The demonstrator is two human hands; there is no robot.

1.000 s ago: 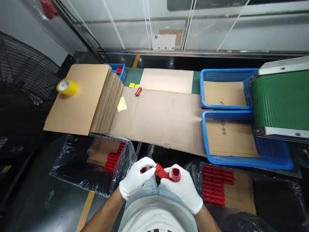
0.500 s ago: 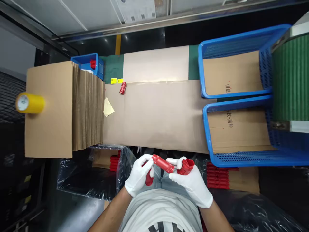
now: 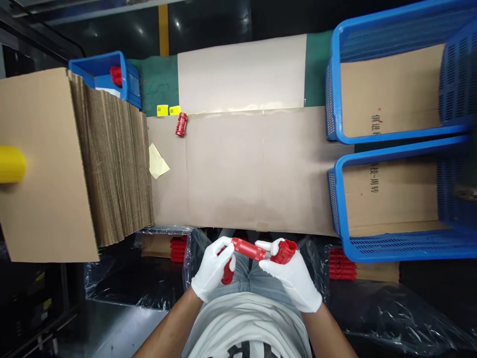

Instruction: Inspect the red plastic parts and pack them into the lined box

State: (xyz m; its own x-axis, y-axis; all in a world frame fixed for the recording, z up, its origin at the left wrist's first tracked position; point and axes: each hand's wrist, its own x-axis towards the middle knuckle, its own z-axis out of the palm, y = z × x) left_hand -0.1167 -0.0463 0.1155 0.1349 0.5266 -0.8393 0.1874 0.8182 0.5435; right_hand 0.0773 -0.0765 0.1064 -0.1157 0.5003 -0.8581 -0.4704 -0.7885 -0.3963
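My left hand (image 3: 211,268), in a white glove, is closed around a red cylindrical part (image 3: 227,274) that pokes out below its fingers. Its fingertips also touch the left end of a slim red tube (image 3: 248,249) with ribbed ends. That tube spans the space between both hands over my lap. In my right hand (image 3: 292,281), also gloved, lies a wider red hollow part (image 3: 285,251) with its open end facing up and right. The right fingers meet the tube's right end. Whether the tube and the hollow part are joined cannot be seen.
A short red part (image 3: 181,124) lies on the cardboard-covered table (image 3: 238,169) beside yellow labels (image 3: 168,110). Stacked cardboard (image 3: 112,159) with a yellow tape roll (image 3: 11,164) stands left. Two blue crates (image 3: 337,199) sit right. Bags below hold red parts (image 3: 342,264).
The camera view has tilted down and closer to the table, so the crates and cardboard stack appear larger. Both hands keep their hold, with the red parts nearly unmoved.
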